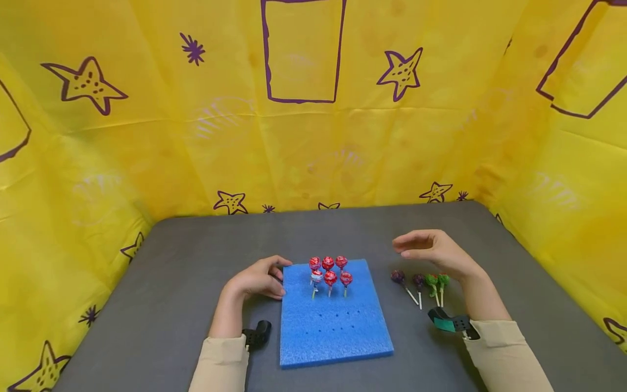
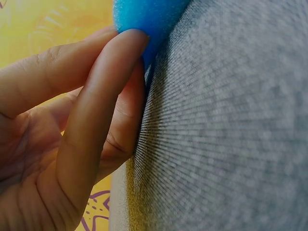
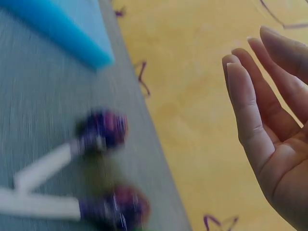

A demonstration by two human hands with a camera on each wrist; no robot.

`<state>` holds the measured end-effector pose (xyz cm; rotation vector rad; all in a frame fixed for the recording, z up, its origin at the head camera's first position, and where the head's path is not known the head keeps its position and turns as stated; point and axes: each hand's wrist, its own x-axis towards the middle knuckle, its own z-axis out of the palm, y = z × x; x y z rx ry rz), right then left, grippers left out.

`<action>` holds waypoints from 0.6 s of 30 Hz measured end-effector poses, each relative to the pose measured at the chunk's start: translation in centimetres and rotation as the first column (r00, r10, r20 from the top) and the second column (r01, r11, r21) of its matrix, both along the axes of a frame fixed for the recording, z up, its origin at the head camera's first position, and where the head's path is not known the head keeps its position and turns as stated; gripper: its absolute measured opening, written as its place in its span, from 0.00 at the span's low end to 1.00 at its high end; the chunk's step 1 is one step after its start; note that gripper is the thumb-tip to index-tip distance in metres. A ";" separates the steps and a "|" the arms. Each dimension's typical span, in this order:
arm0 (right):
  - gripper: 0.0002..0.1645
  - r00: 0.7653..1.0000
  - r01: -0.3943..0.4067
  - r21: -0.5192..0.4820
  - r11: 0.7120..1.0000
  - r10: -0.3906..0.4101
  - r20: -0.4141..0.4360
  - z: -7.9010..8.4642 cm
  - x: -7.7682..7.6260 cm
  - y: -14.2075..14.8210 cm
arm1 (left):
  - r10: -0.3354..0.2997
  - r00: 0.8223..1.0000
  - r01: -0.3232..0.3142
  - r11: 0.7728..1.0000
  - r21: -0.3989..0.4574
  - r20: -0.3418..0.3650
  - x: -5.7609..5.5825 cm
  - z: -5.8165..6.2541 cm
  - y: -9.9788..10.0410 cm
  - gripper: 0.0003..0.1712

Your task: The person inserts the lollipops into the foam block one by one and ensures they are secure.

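The left hand (image 1: 259,279) has its bent fingers and thumb on the left edge of the blue foam (image 1: 338,345), close to its far corner, and grips it there. The right hand (image 1: 438,251) is well apart from the left one; it is raised over the tabletop (image 1: 171,305), and its thumb and fingers are parted, with a gap between them.

In the far half of the foam stand six red lollipops (image 1: 330,277), in two rows of three; the left one of the nearer row has a paler wrapper. In the near half one sees rows of small holes (image 1: 337,315).

To the right of the foam, near the right hand, two purple lollipops (image 1: 418,280) and two green lollipops (image 1: 431,280) lie on the tabletop, their white sticks toward the person. In the right wrist view the purple ones are blurred. A yellow cloth (image 1: 313,152) with purple drawings hangs behind and at both sides.
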<state>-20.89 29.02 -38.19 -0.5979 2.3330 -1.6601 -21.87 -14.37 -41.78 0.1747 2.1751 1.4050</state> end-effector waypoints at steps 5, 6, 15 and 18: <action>0.22 0.994 0.105 0.058 0.993 -0.106 0.016 -0.4 0.9 3.1 | -0.008 1.000 0.008 1.000 0.003 -0.002 -0.2 0.0 0.0 0.37; 0.23 0.992 0.123 0.074 0.990 -0.125 0.017 -0.5 1.1 3.6 | -0.009 1.000 0.009 1.000 0.003 -0.002 -0.2 0.0 -0.1 0.37; 0.27 0.978 0.197 0.205 0.959 -0.208 0.031 -1.9 2.0 7.0 | -0.004 1.000 0.004 1.000 -0.010 -0.001 0.0 0.1 0.0 0.36; 0.28 0.977 0.197 0.211 0.957 -0.209 0.035 -2.4 2.2 7.8 | 0.006 1.000 -0.006 1.000 -0.007 0.001 0.0 0.0 0.0 0.36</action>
